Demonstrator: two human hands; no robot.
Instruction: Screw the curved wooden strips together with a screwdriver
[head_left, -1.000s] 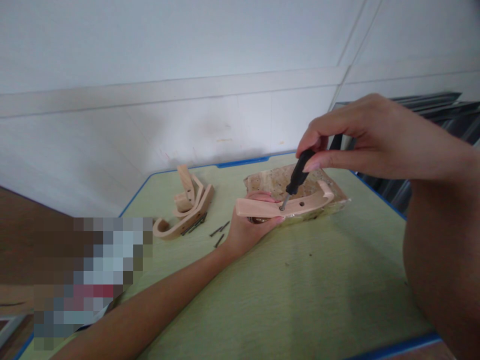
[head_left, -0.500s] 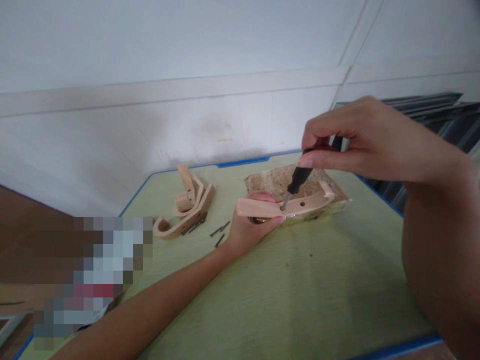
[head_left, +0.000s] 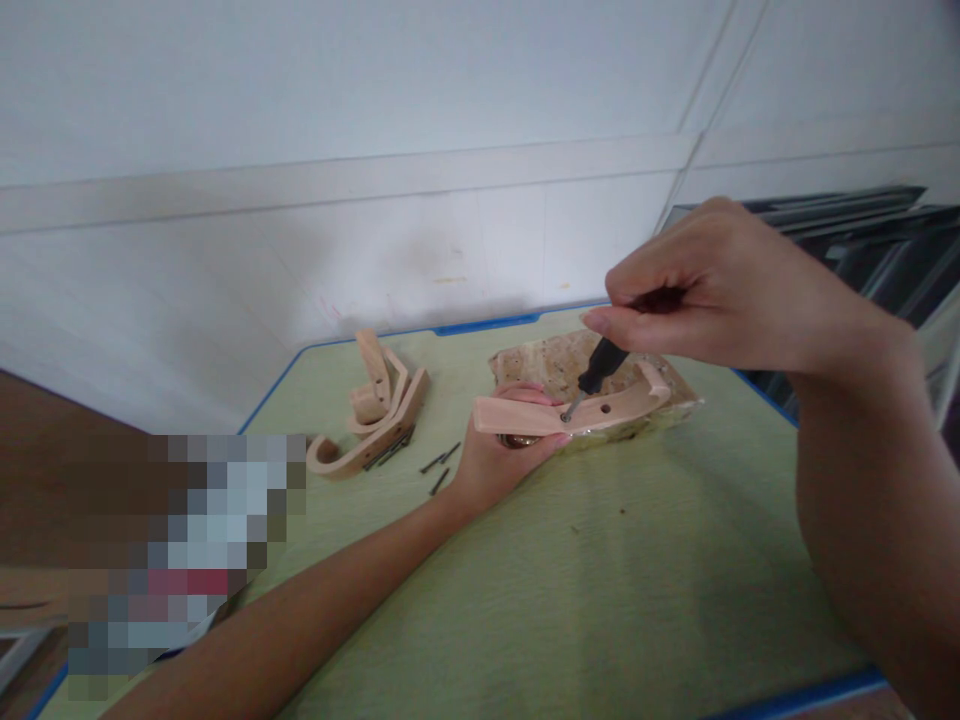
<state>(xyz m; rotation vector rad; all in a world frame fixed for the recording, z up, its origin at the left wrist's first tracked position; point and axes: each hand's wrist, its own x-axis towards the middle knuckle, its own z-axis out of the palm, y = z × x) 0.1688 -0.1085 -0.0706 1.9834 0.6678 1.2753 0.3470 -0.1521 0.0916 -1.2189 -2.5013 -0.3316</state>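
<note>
My right hand (head_left: 697,290) is closed around the black handle of a screwdriver (head_left: 602,362). The screwdriver slants down to the left, its tip at a hole in a curved wooden hook (head_left: 517,415). A second hole in the hook, to the right, shows dark. Under the hook lies a speckled block wrapped in clear film (head_left: 540,365). My left hand (head_left: 495,450) grips the hook near its straight end, with fingers behind and thumb in front. More wooden hooks (head_left: 390,420) lie in a pile to the left, beside several dark screws (head_left: 439,480).
The green table (head_left: 600,600) has a blue edge and stands against a white wall (head_left: 450,240). Dark framed panels (head_left: 885,250) lean at the right behind my right arm. A pixelated patch covers the lower left.
My right hand has turned at the wrist around the screwdriver handle, with its fingers more tightly curled. The left hand, hook and block keep their places.
</note>
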